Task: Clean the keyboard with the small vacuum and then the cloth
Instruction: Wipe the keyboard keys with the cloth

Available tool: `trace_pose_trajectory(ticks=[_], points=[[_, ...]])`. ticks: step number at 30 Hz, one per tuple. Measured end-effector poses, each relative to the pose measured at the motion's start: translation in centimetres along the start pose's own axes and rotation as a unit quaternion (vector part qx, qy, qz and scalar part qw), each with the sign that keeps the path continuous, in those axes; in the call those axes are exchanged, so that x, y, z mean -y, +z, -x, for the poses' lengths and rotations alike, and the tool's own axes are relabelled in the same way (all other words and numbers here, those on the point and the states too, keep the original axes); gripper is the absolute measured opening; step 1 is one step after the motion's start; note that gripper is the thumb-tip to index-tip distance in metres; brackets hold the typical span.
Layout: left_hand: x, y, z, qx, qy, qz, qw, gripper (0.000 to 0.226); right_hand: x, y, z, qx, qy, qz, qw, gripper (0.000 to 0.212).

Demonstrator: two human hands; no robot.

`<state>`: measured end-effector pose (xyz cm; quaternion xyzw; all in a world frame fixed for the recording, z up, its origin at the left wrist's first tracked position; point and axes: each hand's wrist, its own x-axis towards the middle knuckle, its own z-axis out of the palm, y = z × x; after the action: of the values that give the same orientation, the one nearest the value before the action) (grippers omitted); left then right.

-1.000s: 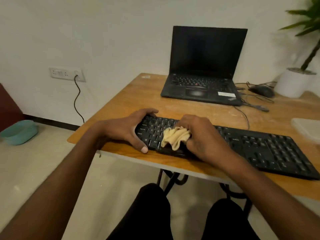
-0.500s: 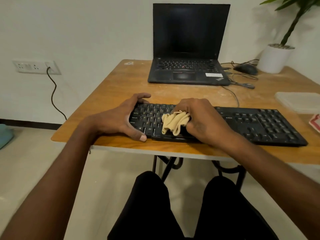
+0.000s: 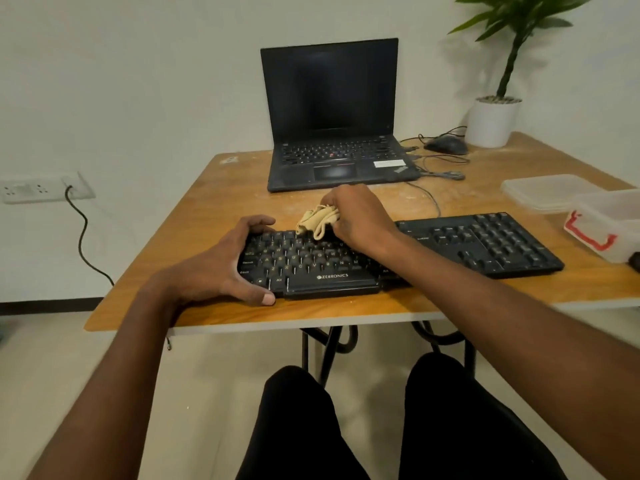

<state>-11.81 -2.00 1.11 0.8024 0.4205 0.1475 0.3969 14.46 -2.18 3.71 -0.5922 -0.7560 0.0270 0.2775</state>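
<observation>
A black keyboard (image 3: 478, 244) lies along the front of the wooden table (image 3: 214, 209). My left hand (image 3: 225, 268) clamps its left end, thumb on the front edge and fingers over the back edge. My right hand (image 3: 356, 216) holds a bunched beige cloth (image 3: 317, 221) at the keyboard's far edge, over the top key row. The cloth touches the top keys and hangs partly over the table behind them. No small vacuum is clearly in view; a dark object (image 3: 635, 261) at the right edge is cut off.
An open black laptop (image 3: 332, 109) stands behind the keyboard. A mouse (image 3: 445, 145) with cables and a white plant pot (image 3: 491, 123) sit at the back right. Clear plastic containers (image 3: 554, 192) occupy the right side. A wall socket (image 3: 41, 188) is on the left.
My right hand has carried the cloth from the front key rows to the keyboard's far edge. My left hand keeps its hold on the left end. The camera view shifted.
</observation>
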Motion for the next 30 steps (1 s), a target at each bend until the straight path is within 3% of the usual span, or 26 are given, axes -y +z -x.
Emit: trace_pose_trajectory(ticks=[9, 14, 19, 30], points=[[0.4, 0.0, -0.2, -0.008, 0.005, -0.003, 1.0, 0.122, 1.4, -3.3, 8.0, 0.083, -0.033, -0.058, 0.994, 0.042], [-0.1, -0.1, 0.0, -0.002, 0.006, -0.008, 1.0, 0.121, 0.4, -2.1, 4.7, 0.031, -0.031, -0.047, 0.998, 0.027], [0.1, 0.0, 0.1, 0.001, 0.002, 0.0, 1.0, 0.12, -0.7, -0.7, 0.9, -0.018, 0.005, -0.019, 1.0, 0.027], [0.6, 0.0, -0.1, -0.013, 0.011, 0.008, 1.0, 0.121, 0.7, -3.7, 9.2, 0.053, -0.026, -0.059, 0.996, 0.042]])
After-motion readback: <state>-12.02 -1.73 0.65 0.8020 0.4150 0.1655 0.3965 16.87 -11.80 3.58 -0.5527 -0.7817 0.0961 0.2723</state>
